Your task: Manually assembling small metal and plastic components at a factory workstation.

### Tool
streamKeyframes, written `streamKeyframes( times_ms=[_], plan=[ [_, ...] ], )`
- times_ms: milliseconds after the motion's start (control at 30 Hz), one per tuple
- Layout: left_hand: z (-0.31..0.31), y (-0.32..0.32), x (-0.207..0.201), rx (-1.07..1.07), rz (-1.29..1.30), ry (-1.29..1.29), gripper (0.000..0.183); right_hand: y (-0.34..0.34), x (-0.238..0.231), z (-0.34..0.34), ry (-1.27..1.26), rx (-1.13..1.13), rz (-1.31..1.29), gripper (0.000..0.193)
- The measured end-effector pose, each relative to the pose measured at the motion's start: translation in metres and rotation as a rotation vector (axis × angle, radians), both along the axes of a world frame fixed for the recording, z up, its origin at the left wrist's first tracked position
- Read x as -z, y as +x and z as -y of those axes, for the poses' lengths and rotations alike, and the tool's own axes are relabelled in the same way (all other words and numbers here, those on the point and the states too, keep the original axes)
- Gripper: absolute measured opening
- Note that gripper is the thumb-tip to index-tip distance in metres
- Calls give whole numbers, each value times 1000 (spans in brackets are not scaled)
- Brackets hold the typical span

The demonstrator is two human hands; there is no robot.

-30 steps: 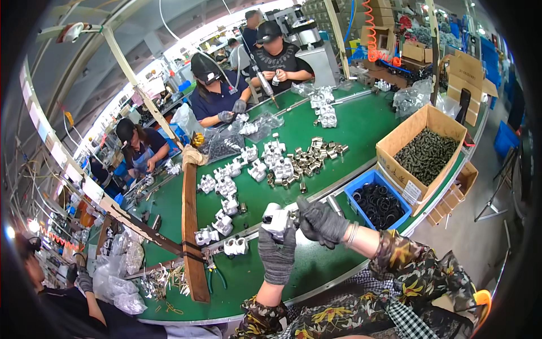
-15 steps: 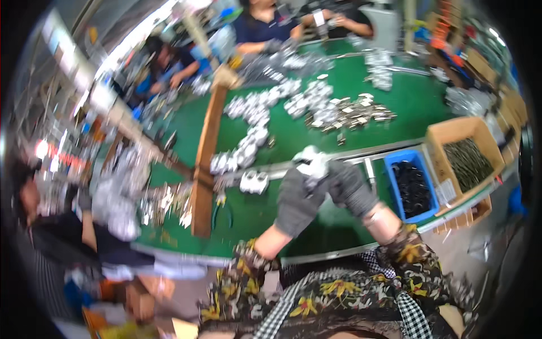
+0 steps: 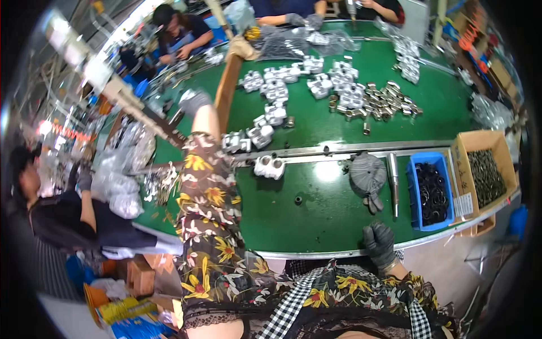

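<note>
My left hand, in a grey glove, reaches far out over the left side of the table, past the wooden bar. Its fingers are closed around a silver metal casting, of which only a small part shows. At the front table edge rests my right hand, gloved too, its fingers curled and nothing visible in them. Beyond it lie a bundled grey cloth or glove and a steel rod-shaped tool. A two-holed silver casting sits right of my left forearm, with a small black ring nearby.
Silver castings and short metal sleeves cover the far table. A metal rail crosses it. On the right stand a blue bin of black rings and a cardboard box of metal parts. Co-workers sit left and opposite.
My hands have parted from the casting they held together. The left has swung far left with it; the right has drawn back to the table edge. The grey bundle is now uncovered.
</note>
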State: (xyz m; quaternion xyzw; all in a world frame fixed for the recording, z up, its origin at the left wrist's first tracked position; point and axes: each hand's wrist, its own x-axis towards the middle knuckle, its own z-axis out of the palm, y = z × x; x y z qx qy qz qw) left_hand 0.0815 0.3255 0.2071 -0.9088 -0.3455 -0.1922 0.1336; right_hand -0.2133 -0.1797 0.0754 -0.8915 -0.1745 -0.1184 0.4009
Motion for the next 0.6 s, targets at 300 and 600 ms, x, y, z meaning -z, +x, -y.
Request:
streamKeyframes(
  times_ms=[300,600],
  plan=[
    [32,-2,-7,-21,156,-397,16,0,-3,2,183,23,-249,23],
    [117,-13,61,452,-842,-355,85,5,-8,-1,153,-3,-232,22]
  ],
)
